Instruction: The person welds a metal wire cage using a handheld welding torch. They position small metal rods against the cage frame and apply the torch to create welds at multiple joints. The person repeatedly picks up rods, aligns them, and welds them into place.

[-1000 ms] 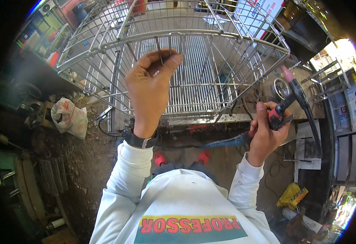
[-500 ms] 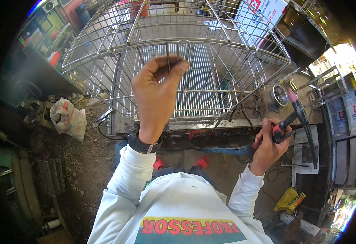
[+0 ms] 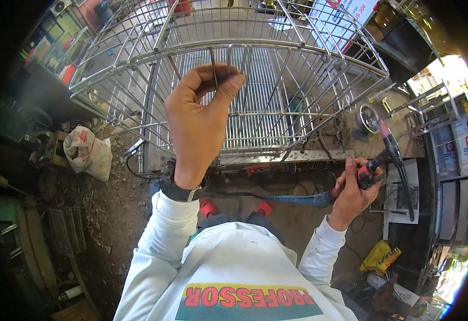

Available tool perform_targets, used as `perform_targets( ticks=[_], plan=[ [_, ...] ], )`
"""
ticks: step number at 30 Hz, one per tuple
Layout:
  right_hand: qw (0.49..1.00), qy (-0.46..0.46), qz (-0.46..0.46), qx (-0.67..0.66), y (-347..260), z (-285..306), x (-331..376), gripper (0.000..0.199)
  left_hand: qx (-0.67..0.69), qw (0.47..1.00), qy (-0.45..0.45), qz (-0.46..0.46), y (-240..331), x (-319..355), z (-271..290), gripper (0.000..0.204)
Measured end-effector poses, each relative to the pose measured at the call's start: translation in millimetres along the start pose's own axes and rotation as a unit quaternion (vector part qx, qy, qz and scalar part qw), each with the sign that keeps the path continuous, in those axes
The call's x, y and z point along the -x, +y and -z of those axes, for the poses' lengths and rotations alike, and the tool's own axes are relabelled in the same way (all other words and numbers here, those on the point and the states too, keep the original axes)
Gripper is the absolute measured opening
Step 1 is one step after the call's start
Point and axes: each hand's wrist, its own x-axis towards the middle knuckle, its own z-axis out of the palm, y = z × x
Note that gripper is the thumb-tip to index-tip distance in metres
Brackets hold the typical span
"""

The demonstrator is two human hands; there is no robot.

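A large cage (image 3: 309, 52) of shiny metal wire stands on the worktable in front of me. My left hand (image 3: 197, 123) is raised at its near side, thumb and fingers pinched on a thin upright wire rod (image 3: 213, 61) below the top bar. Lower on the right, my right hand (image 3: 354, 198) is wrapped around the red and black handle of a welding torch (image 3: 394, 151). The torch has a pink nozzle pointing up and away and a long black cap pointing down. From the handle a blue-sleeved cable (image 3: 303, 200) runs left, in front of my body.
A steel wheel-like ring (image 3: 368, 118) lies on the table right of the cage. A white sack (image 3: 88, 152) sits on the rubble floor at left, and a yellow bag (image 3: 380, 256) at lower right. Metal frames (image 3: 432, 109) stand far right.
My left hand appears slightly further left and up, still at the same rod. The cage sits a little higher in view. My right hand keeps its hold on the torch, whose nozzle appears slightly lower.
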Motion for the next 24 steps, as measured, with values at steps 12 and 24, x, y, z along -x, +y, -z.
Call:
perform_targets(
  ticks=[12,24],
  plan=[
    [1.000,0.015,-0.014,-0.004,3.7,0.2,-0.2,0.024,0.015,0.999,0.029,0.032,2.3,-1.7,-3.5,0.018],
    [1.000,0.012,-0.003,-0.007,6.1,4.1,3.6,0.024,0.010,0.999,0.037,0.007,0.7,2.0,-6.0,0.013]
  ],
)
